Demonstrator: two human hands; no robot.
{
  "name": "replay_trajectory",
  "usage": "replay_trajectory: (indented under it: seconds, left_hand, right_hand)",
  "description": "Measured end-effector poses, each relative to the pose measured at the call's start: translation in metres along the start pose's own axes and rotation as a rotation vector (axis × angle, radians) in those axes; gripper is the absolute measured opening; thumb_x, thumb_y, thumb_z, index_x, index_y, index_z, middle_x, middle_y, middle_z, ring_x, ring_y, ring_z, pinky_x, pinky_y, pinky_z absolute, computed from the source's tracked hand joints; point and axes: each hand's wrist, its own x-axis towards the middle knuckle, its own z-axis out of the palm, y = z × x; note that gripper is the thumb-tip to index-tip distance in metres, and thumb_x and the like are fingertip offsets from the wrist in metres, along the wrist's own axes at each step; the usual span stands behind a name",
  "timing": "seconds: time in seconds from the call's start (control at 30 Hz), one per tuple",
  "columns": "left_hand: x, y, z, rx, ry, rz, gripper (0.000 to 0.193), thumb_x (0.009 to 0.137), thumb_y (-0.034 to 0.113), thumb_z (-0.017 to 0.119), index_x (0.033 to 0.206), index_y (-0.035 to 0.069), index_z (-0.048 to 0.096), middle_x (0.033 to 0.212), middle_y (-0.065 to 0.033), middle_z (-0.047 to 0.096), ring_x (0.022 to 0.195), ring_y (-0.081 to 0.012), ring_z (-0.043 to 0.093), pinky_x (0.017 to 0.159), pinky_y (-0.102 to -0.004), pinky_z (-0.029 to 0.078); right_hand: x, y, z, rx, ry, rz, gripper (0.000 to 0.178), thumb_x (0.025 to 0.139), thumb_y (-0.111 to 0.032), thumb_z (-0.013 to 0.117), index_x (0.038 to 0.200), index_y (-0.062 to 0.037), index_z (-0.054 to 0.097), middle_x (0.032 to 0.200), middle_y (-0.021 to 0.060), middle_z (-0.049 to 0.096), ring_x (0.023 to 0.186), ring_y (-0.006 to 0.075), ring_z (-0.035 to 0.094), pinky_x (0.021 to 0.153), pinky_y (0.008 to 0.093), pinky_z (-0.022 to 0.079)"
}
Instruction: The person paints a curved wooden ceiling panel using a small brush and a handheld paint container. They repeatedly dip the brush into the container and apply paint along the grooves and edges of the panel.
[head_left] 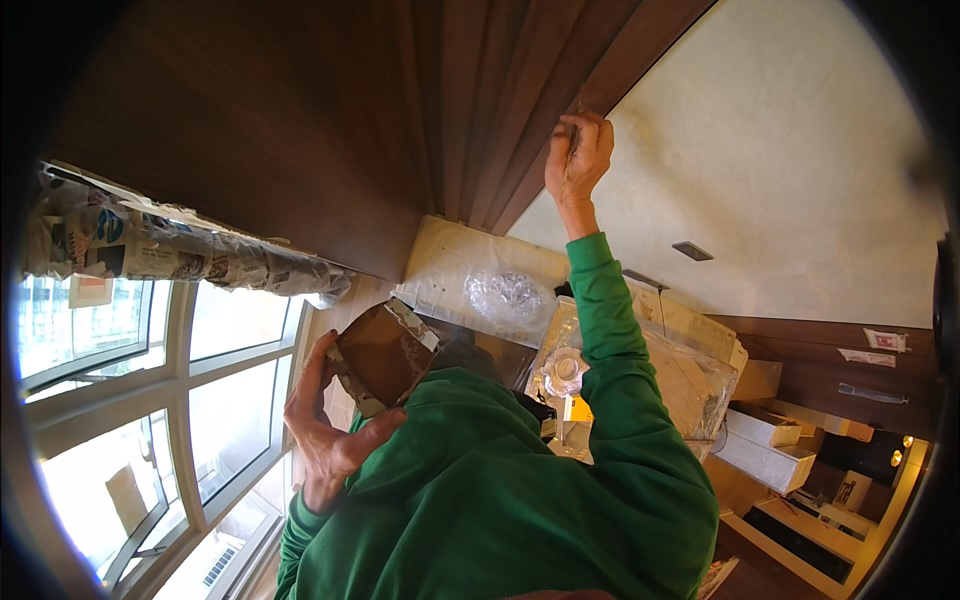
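Note:
My left hand (335,435) is wrapped round an open-topped, squarish container (385,355) in front of my chest. Brown liquid or residue lines its inside, and pale, flaking smears coat the rim. Raised high, my right hand (580,160) pinches a thin paintbrush (567,172) by its slim handle. The brush end is at the dark brown wooden moulding (520,120), close to where the wood meets the pale wall (780,150); its bristles are too small to make out.
A broad dark wood panel (250,130) fills the upper left. Windows (235,330) run along the left, beneath a newspaper-wrapped ledge (180,250). Plastic-wrapped items (505,293) lie below, with a covered surface (690,390) right of me. White boxes (765,450) stand farther right.

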Motion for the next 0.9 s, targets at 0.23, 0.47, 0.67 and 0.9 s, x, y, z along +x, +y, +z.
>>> replay_trajectory:
  seconds: [0.23, 0.47, 0.67, 0.9]
  left_hand:
    - [0.001, 0.0, 0.001, -0.003, 0.001, -0.009, 0.1, 0.056, 0.031, 0.088, 0.14, -0.01, 0.051, 0.114, -0.0193, 0.07, 0.106, -0.0274, 0.068, 0.099, -0.0391, 0.05]
    - [0.002, -0.001, 0.0, -0.004, -0.007, 0.005, 0.1, 0.056, 0.03, 0.088, 0.14, -0.01, 0.051, 0.114, -0.0191, 0.07, 0.105, -0.0266, 0.067, 0.099, -0.0386, 0.05]
    - [0.004, -0.006, -0.001, 0.048, -0.03, 0.092, 0.099, 0.06, 0.035, 0.089, 0.139, -0.01, 0.049, 0.11, -0.0233, 0.072, 0.103, -0.0315, 0.071, 0.097, -0.0409, 0.053]
    - [0.003, -0.007, -0.003, 0.048, -0.039, 0.095, 0.099, 0.061, 0.034, 0.089, 0.139, -0.01, 0.05, 0.11, -0.0233, 0.072, 0.103, -0.031, 0.071, 0.096, -0.0405, 0.054]
  right_hand:
    - [-0.007, 0.002, -0.003, -0.013, -0.05, 0.045, 0.019, 0.077, -0.004, 0.067, 0.095, -0.0099, 0.063, 0.1, 0.0099, 0.063, 0.093, 0.0319, 0.056, 0.084, 0.0436, 0.046]
    - [-0.006, -0.003, -0.005, 0.02, -0.048, 0.034, 0.018, 0.078, -0.004, 0.066, 0.095, -0.0091, 0.063, 0.098, 0.01, 0.063, 0.092, 0.0315, 0.056, 0.084, 0.0431, 0.046]
    - [-0.001, -0.001, -0.002, 0.032, -0.013, 0.03, 0.019, 0.078, -0.004, 0.066, 0.096, -0.009, 0.063, 0.099, 0.0098, 0.063, 0.092, 0.0316, 0.056, 0.084, 0.0431, 0.046]
    - [-0.006, -0.004, -0.003, 0.025, -0.028, 0.047, 0.019, 0.079, -0.003, 0.066, 0.096, -0.0092, 0.064, 0.099, 0.0096, 0.062, 0.094, 0.0317, 0.056, 0.084, 0.0426, 0.046]
